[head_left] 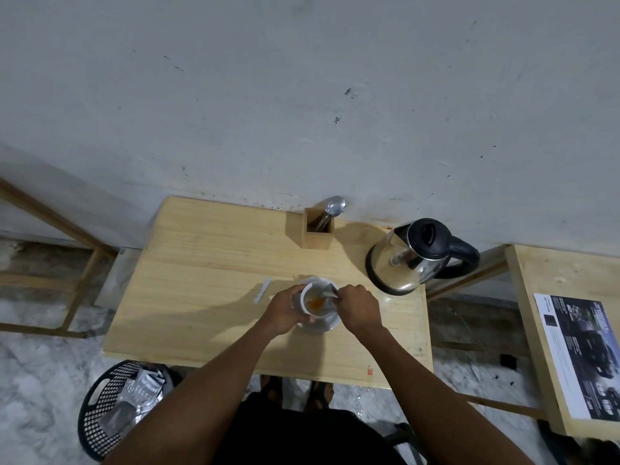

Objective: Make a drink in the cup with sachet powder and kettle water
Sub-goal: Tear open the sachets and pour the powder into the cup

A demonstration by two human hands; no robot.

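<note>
Head view: left hand (285, 310) grips the cup (313, 302); right hand (357, 307) pinches the sachet (330, 292) above it, orange powder (317, 302) inside. Kettle (412, 256) right of cup, water seemingly not poured.

Pale wooden table (201, 280), matt, with fine grain lines. Glossy white ceramic cup (310, 302) inside the left hand's fingers (285, 308), orange powder within, on a smooth white saucer (323, 325). Silvery foil sachet (330, 292) at the right fingertips (342, 292). Polished mirror-like steel kettle (407, 263) with black plastic lid and handle. Plain wooden holder (318, 234) with shiny metal spoon (332, 208). Black plastic mesh basket (110, 411) with crumpled foil wrappers. Rough, stained plaster wall (302, 95).
</note>
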